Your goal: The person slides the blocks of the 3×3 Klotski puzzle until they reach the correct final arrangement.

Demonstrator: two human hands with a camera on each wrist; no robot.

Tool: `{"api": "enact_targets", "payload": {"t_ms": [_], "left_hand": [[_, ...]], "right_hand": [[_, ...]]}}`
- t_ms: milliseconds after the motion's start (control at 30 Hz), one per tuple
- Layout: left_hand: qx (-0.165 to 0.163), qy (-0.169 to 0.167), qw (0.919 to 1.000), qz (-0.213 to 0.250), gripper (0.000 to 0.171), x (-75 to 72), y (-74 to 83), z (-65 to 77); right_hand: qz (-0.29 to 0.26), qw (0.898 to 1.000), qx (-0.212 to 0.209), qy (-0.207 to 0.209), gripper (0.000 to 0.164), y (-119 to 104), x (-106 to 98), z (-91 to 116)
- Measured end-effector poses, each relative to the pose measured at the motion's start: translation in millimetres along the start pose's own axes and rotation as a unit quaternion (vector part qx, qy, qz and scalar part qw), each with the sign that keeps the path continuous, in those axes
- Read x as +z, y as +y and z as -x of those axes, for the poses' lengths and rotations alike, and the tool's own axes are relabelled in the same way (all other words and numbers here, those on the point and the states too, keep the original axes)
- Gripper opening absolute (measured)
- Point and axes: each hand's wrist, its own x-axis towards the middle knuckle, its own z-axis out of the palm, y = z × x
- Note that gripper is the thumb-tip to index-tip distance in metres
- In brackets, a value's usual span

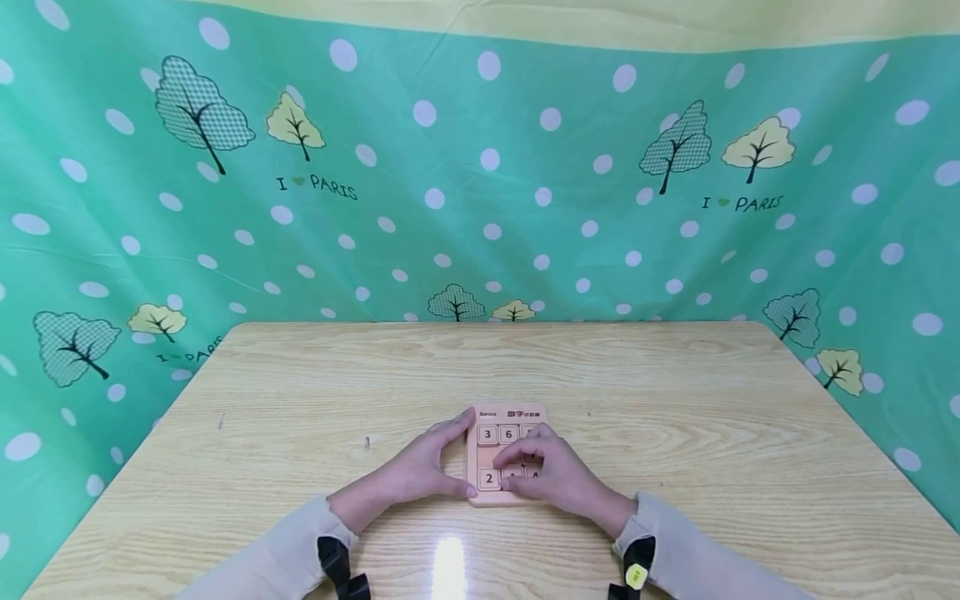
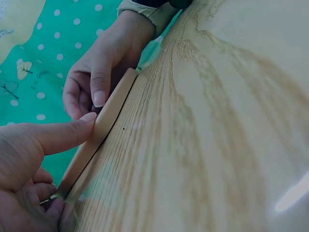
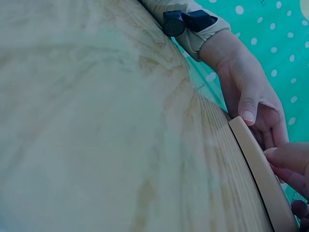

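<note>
A pink number slide puzzle lies flat on the table, its top row showing 3 and 6 and a 2 at lower left. My left hand holds its left side, thumb at the lower left corner and fingers by the upper left one. Over the right part of the puzzle is my right hand, with bent index finger and thumb touching down among the tiles near the bare slot in the middle row. That hand covers several right-hand tiles. In the left wrist view the puzzle's edge shows side-on, the left thumb on it.
The wooden table extends around the puzzle, with a bright light reflection near its front. A green dotted cloth with printed trees hangs behind and along both sides. Black straps with cameras sit on both wrists.
</note>
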Motion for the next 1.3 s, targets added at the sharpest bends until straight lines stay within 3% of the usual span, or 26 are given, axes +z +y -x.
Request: {"api": "enact_targets", "payload": {"t_ms": [200, 600, 1300], "left_hand": [[0.003, -0.002, 1.0000, -0.003, 0.105, -0.6, -1.0, 0.0], [-0.002, -0.006, 1.0000, 0.000, 0.105, -0.9, 1.2, 0.4], [-0.003, -0.007, 1.0000, 0.005, 0.104, -1.2, -0.4, -0.3]], "right_hand": [[0.010, 1.000, -0.007, -0.003, 0.021, 3, -3, -2], [0.008, 0.996, 0.040, 0.083, 0.022, 3, -7, -18], [0.031, 0.996, 0.035, 0.078, 0.024, 5, 1, -33]]}}
